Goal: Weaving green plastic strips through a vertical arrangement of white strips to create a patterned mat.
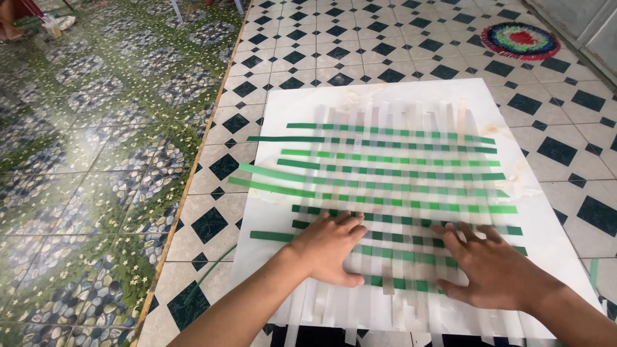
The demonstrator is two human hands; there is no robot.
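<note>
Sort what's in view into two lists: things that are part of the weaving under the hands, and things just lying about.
Part of the work:
- left hand, flat on the weave
- right hand, flat on the weave
- green strips
- white strips
- white board underneath

Lying about:
- round multicoloured mat
- loose green strip on the floor tiles
- plastic cup, far corner

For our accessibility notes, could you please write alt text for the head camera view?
Two bare hands, left hand and right hand, press flat on a woven mat of green strips and white strips lying on a white board. The board rests on a black-and-white tiled floor; a round multicoloured rug lies beyond.
</note>
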